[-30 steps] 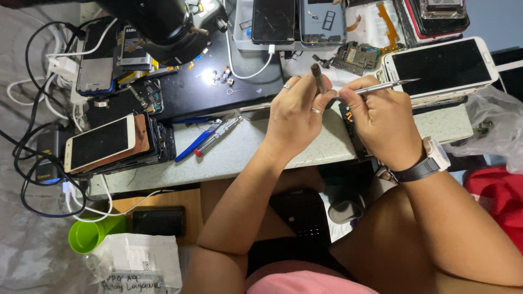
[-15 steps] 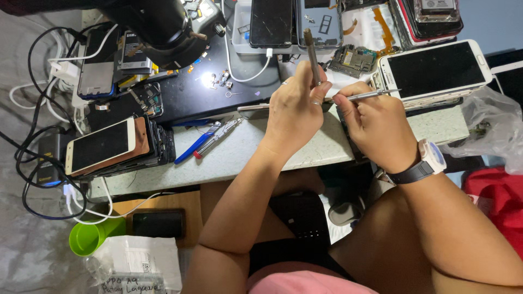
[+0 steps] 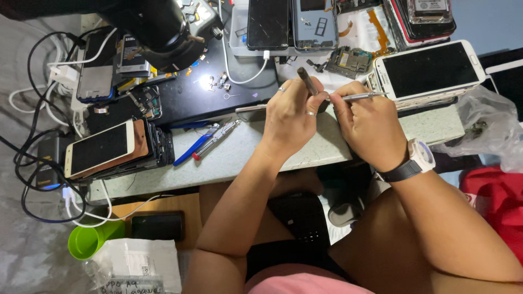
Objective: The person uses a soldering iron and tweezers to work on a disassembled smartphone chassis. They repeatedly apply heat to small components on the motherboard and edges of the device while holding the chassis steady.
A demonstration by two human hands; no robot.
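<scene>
Working Small Tools Over a Cluttered Repair Counter

Working from the near edge outward: a green cup (image 3: 87, 242) and a plastic-wrapped packet (image 3: 139, 261) lie low on the floor by the person's knees. Above them, the pale counter (image 3: 239, 158) carries a stack of phones (image 3: 109, 149), its top one white-edged, and a blue-handled tool (image 3: 196, 148) beside a red-tipped one.

At the counter's middle, the left hand (image 3: 291, 117) is curled, pinching a dark pen-like tool (image 3: 306, 80) that points up and away. The right hand (image 3: 370, 125), with a white watch (image 3: 420, 155) on the wrist, pinches slim metal tweezers (image 3: 359, 97) lying level, tips toward the left hand. What sits between the two hands is hidden by the fingers. By my judgement this is fine work on a small part, calling for steady, close placing of both tips.

Just beyond lie a white phone (image 3: 427, 68), a bare circuit board (image 3: 348, 61), tiny screws on a black mat (image 3: 212, 100), and a dark microscope body (image 3: 158, 27) overhead. Cables (image 3: 32, 136) trail at left.
</scene>
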